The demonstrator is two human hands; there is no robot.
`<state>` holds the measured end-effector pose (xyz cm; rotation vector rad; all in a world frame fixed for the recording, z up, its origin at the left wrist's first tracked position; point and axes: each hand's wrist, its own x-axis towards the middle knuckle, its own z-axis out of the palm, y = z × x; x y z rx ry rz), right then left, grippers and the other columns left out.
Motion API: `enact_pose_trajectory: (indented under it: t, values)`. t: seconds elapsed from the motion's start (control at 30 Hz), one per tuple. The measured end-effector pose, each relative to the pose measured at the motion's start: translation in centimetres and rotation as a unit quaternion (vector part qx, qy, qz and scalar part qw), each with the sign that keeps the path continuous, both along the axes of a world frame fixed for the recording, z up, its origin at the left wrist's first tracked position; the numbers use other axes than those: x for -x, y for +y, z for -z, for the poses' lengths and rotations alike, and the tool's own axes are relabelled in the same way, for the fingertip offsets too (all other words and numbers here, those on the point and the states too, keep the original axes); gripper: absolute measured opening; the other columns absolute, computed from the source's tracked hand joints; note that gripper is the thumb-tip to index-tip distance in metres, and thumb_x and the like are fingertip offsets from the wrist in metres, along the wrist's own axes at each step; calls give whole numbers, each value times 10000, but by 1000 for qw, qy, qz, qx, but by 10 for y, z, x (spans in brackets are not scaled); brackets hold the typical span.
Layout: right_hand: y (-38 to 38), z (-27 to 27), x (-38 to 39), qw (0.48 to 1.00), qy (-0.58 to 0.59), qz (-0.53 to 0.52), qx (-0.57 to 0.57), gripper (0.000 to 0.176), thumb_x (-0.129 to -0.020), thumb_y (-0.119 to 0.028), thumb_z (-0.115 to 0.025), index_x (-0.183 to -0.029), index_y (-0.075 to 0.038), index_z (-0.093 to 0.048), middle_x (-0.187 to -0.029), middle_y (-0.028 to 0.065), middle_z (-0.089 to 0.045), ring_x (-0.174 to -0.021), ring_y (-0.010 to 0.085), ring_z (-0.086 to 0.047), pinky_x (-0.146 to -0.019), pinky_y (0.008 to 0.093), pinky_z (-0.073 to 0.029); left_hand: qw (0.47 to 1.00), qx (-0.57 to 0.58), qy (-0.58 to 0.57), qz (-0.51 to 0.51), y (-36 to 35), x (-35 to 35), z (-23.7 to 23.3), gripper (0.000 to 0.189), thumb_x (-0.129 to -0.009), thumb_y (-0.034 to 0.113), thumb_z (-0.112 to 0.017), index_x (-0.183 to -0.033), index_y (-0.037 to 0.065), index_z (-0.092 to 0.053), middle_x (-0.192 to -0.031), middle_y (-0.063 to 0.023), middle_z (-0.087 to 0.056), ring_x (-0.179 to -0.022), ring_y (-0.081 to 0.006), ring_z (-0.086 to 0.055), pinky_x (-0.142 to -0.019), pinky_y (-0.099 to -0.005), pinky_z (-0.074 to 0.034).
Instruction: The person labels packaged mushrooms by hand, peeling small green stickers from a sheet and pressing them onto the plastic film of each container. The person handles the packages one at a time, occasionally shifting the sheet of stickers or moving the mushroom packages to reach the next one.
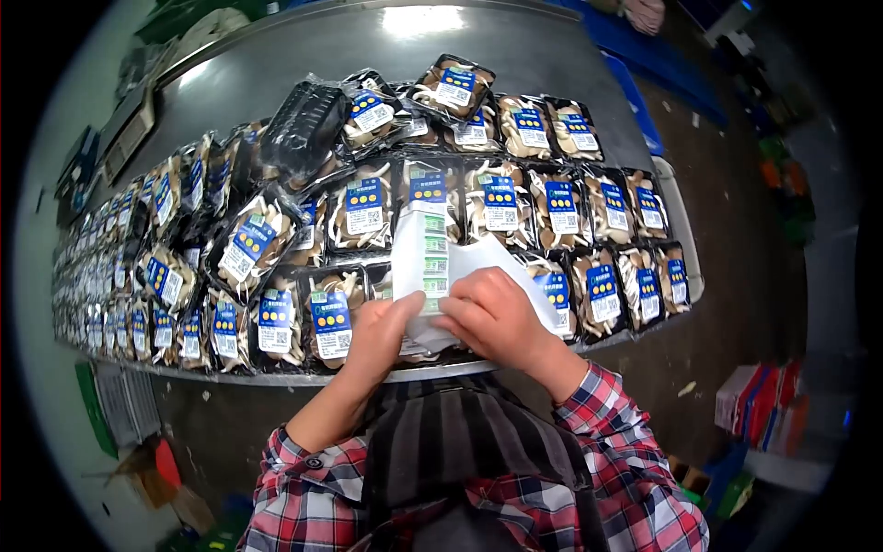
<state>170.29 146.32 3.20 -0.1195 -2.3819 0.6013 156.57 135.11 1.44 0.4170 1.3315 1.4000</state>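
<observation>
A white sticker sheet point(409, 262) with a column of small green-and-white labels lies over the packs at the table's front edge. My left hand point(377, 333) pinches its lower left side, the thumb beside the label column. Closed at the column's lower right is my right hand point(499, 319), fingers curled onto the sheet; whether a loose label is between its fingertips is hidden. Directly beyond the sheet lies a film-wrapped mushroom pack point(428, 184) with a blue label. Another mushroom pack point(331, 317) sits left of my left hand.
Rows of wrapped mushroom packs point(501, 204) cover the front of the metal table point(368, 41). Some are stacked or tilted at the left, beside a black tray point(308, 129) in film. A blue crate point(635, 106) stands past the right edge.
</observation>
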Motion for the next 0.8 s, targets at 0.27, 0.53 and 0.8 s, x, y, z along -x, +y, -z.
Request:
enact_pose_trajectory:
  t: [0.27, 0.53, 0.8]
  values:
    - [35, 11, -28, 988, 18, -79, 133, 297, -664, -114, -735, -893, -60, -554, -836, 79, -538, -713, 259, -529, -645, 339, -434, 984, 60, 125, -115, 14, -58, -8, 325, -883, 235, -491, -717, -20, -605, -664, 19, -555, -554, -36, -454, -492, -217, -356]
    - [39, -3, -33, 992, 69, -106, 28, 269, -623, -62, -738, -829, -33, -568, -795, 89, -528, -697, 272, -512, -608, 358, -425, 949, 17, 309, -51, 16, -58, -22, 406, -878, 271, -488, -601, -19, -549, -495, -35, -493, -464, -72, -417, -423, -281, -357]
    - [25, -22, -21, 978, -42, -59, 197, 255, -610, 1, -720, -755, -47, -517, -785, 95, -505, -737, 273, -485, -639, 339, -398, 985, -41, 168, -20, 14, -45, -19, 363, -891, 274, -485, -737, -32, -605, -550, 19, -501, -549, -27, -441, -471, -235, -360]
